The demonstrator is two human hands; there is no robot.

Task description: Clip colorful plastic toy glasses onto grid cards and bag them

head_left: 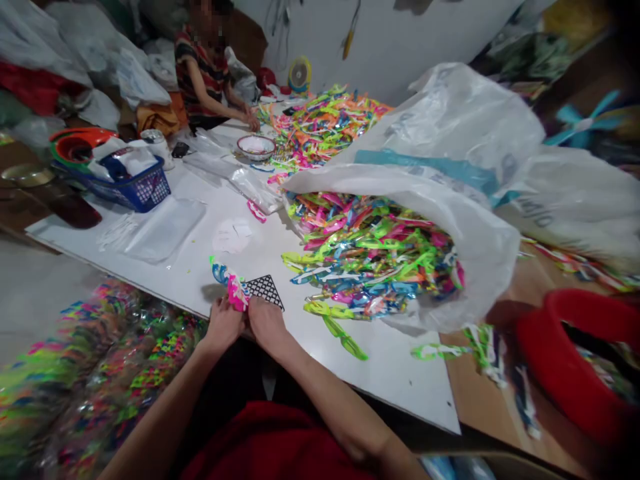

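Observation:
At the table's near edge, my left hand (225,323) is closed around a small bunch of bright plastic pieces (237,293) in pink, blue, green and white. My right hand (267,323) meets it from the right, its fingers curled in at the base of the same bunch and mostly hidden. A black mesh square (266,289) lies just beyond my right knuckles. To the right, a large white plastic bag (480,267) gapes open, full of similar neon pieces (370,260). One loose green piece (346,339) rests in front of the bag.
A blue basket (143,190) and a dark jar (65,200) stand at the left, near clear plastic bags (167,230). Across the table, a person (205,80) reaches toward a bowl (257,147) and another colourful heap (330,123). A red ring-shaped object (565,360) is at right.

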